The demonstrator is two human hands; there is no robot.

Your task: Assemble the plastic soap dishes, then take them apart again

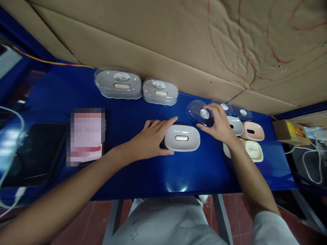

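Note:
A light grey soap dish (192, 144) with a slotted cream insert lies on the blue table in front of me. My left hand (153, 139) is curved around its left end, fingers on the far side and thumb on the near side. To the upper right, my right hand (219, 124) grips a clear oval lid (196, 111) with a round white label by its edge. The lid is apart from the dish. Behind stand two grey soap dishes under clear lids, the left one (107, 85) and the right one (170, 93).
Right of my right hand are more clear lids (242, 113), a peach tray (258, 134) and a cream tray (258, 158). A small cardboard box (288, 132) sits at the far right. A blurred-out screen (87, 136) is on the left. Cardboard (143, 41) lines the back.

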